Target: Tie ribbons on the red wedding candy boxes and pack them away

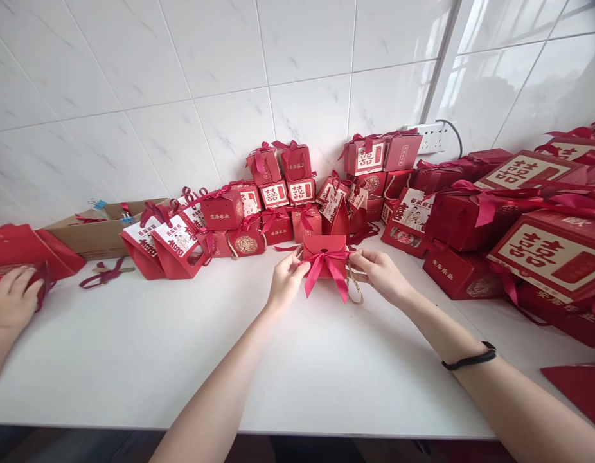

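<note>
In the middle of the white table [191, 360] stands a small red gift box [321, 244] with a flap lid. A crimson ribbon [325, 260] is tied in a bow across its front, and two tails hang down. My left hand [288, 278] pinches the bow's left loop between thumb and fingers. On the other side, my right hand [378, 271] is closed on the bow's right loop. A twisted gold cord handle [356, 289] hangs at the box's right side, partly behind the ribbon.
Red gift boxes with ribbons [277, 225] are stacked along the tiled wall. A larger pile [538, 247] fills the right side. At left, another person's hand [14, 299] rests on a red box. A cardboard carton [97, 235] and a loose ribbon [103, 276] lie nearby.
</note>
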Demonstrator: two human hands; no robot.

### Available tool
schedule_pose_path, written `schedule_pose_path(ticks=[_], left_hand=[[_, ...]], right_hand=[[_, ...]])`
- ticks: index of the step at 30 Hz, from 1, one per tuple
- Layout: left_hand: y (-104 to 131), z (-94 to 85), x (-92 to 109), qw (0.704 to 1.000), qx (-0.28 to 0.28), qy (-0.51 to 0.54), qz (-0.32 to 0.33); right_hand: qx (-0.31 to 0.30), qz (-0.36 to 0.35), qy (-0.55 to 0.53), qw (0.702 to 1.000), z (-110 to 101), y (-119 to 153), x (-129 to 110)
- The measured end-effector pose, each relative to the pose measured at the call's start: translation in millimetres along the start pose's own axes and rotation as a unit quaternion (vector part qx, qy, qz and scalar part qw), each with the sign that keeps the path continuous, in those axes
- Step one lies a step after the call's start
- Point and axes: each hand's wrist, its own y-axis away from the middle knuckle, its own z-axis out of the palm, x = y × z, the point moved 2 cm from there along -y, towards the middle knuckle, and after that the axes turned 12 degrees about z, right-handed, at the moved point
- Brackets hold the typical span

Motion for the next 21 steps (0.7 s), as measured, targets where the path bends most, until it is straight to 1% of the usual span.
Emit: schedule_pose_path(ticks=[3,6,8,12,15,18,21], left_hand=[[0,0.9,0,1.0,0.006,-0.002,-0.006],[2,2.5,2,1.0,0.011,-0.016,0.013],[3,3.4,2,0.999,0.012,-0.029,0.026],[4,4.0,0,1.0,0.018,-0.016,0.018],[3,2.7,-2,0.999,0.044,-0.015,0.005],[2,0.3,-2,0.996,0.066,-0.052,0.018],[0,-1.9,-2,0.993,0.05,-0.108,0.026]], right_hand=[[0.016,0.0,0.015,1.0,0,1,-1],[0.043,0.005,0.03,0.999,1,4,-4],[0.05,0.009,0.035,0.998,1,6,-6],[0.038,0.008,0.044,0.998,4,7,-7],[0.035,0.005,0.058,0.998,6,8,-6],[0.022,0.009,0.067,0.997,8,10,-6],[0.003,0.008,0.066,0.998,10,12,-8]])
